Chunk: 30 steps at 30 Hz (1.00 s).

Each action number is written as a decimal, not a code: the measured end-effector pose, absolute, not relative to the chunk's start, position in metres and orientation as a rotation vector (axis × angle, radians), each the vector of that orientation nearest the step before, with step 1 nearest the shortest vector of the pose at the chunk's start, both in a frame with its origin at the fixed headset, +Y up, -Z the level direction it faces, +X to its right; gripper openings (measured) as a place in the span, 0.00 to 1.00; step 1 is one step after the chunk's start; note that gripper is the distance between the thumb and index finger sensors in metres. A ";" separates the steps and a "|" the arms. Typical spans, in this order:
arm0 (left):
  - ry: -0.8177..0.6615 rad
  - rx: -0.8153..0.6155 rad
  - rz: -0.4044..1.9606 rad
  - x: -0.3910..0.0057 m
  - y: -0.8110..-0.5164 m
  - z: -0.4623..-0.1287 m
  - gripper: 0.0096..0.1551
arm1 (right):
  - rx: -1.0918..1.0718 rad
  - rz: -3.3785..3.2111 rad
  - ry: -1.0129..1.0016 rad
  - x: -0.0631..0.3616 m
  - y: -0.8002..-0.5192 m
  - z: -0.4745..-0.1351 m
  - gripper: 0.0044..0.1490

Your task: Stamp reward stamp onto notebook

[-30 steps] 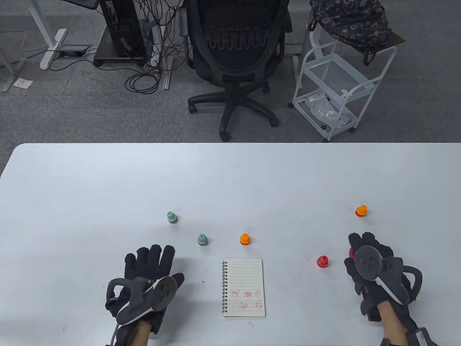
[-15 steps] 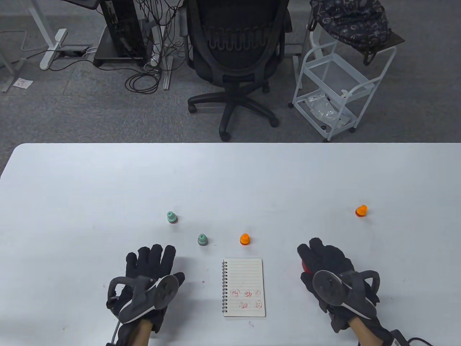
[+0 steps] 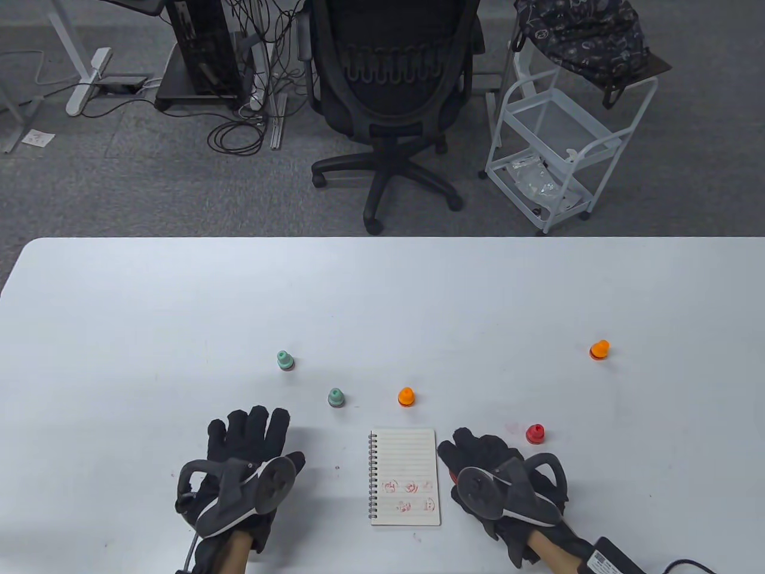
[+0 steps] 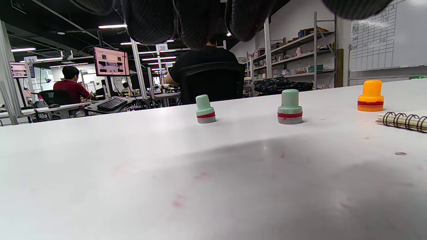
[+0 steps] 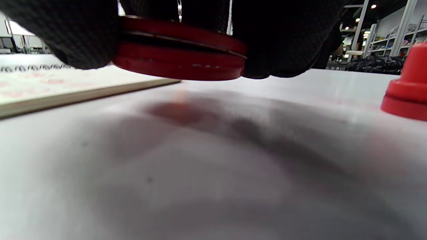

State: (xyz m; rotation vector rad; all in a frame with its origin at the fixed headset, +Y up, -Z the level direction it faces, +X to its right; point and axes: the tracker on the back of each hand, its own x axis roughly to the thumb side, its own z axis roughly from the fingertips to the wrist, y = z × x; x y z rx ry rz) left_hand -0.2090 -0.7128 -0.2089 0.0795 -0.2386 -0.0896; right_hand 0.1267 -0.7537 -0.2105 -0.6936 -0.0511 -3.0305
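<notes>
Carrying a red stamp (image 5: 180, 55) just above the bench (image 3: 382, 299), the right hand (image 3: 502, 484) has its fingers curled round the stamp's body, just right of the notebook (image 3: 404, 476); the stamp face hangs clear of the surface and has not yet reached the page. The notebook lies flat and open near the front edge, with a few red prints already showing on its lower lines, so some stamping looks done, while the upper lines are bare. What is left, by my reading, is to bring the held stamp over the page, press it down and lift it away. The left hand (image 3: 248, 472) rests flat on the bench with fingers spread, holding nothing, well left of the notebook. A red piece (image 3: 535, 433), perhaps the stamp's cap, stands beside the right hand; two green stamps (image 3: 336, 397) and two orange ones (image 3: 406, 396) stand farther back. Off the bench, a white trolley (image 3: 556, 149) holds a clear bag on its lower shelf and a dark bag on top.
</notes>
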 end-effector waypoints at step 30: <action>-0.239 0.062 -0.086 -0.209 -0.715 -0.209 0.44 | -0.733 -2.979 -0.046 0.122 -0.756 -0.207 0.42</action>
